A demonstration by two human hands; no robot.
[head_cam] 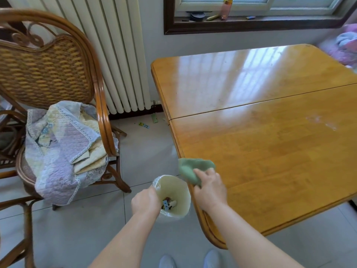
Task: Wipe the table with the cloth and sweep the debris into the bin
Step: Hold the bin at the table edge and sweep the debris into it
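Note:
A green cloth is bunched in my right hand at the left edge of the glossy wooden table. The cloth hangs over that edge, just above the bin. My left hand grips the near rim of a small cream bin lined with a clear bag, held up close against the table edge. Small scraps of debris lie at the bin's bottom. A faint whitish smear shows on the table towards the right.
A rattan chair with a folded quilt stands to the left. A white radiator lines the wall. Paper scraps lie on the tiled floor near it. Bottles rest on the windowsill; pink fabric lies at the table's far right.

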